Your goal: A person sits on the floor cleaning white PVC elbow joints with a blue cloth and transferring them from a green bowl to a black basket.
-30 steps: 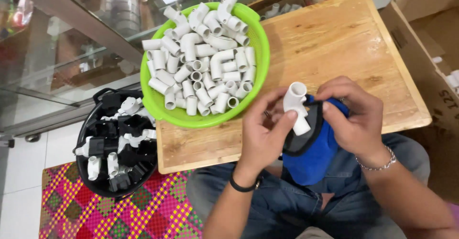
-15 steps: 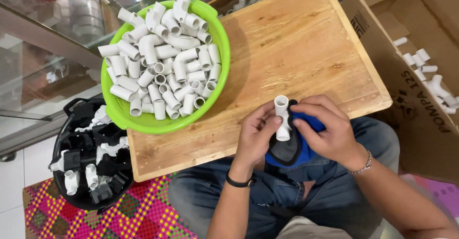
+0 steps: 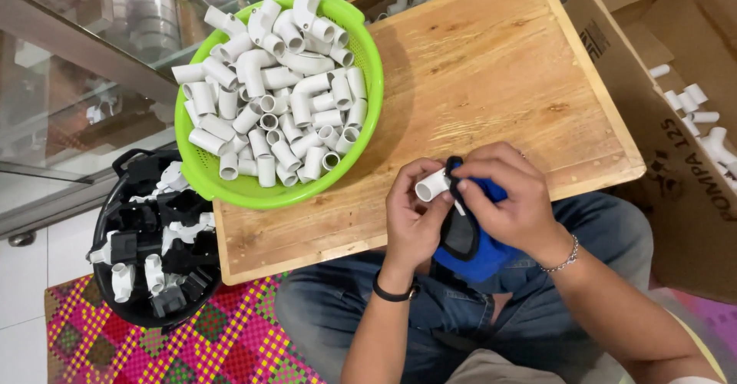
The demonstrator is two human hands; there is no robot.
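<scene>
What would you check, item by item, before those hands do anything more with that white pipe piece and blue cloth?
1. Left hand grips the white pipe fitting: ok.
2. Right hand holds the blue cloth against it: ok.
3. Fitting's open end unblocked: ok.
4. Fitting clean: cannot tell.
5. Green basket of fittings rests on the wooden board: ok.
6. Black basket on the floor beside the board: ok.

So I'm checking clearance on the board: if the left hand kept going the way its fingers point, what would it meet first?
The left hand, holding a white fitting, points up across the board. Probably bare wood first; the green basket lies just left of that line, though depth is unclear.
</scene>
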